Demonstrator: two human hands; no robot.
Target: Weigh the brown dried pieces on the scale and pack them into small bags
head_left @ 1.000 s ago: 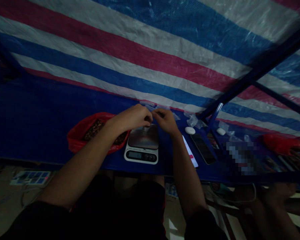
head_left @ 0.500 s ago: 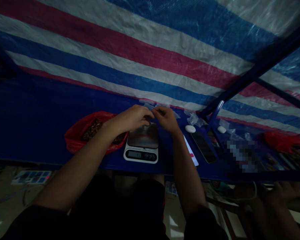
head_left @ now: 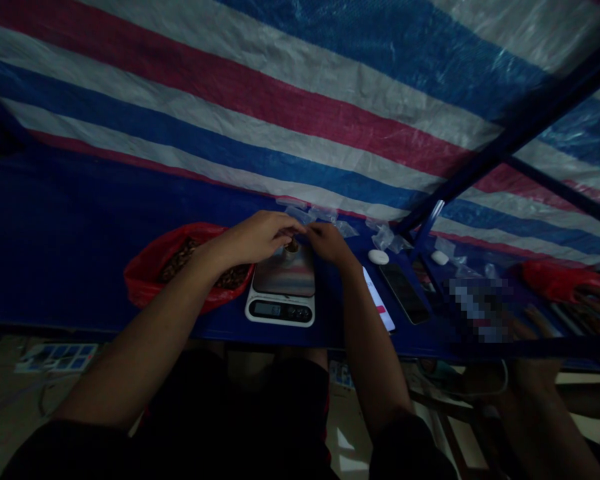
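Hands (head_left: pixel 265 235) (head_left: pixel 330 244), two, near one scale (head_left: pixel 284 279), one red bag (head_left: pixel 139 275); fingers (head_left: pixel 294 225): grip unclear.

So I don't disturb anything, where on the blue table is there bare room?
The widest bare patch of the table lies left of the red bag. A narrow strip shows between the scale and the right forearm. It is crowded past that forearm, with a lit phone and dark phone, and beyond the right hand, with clear plastic.
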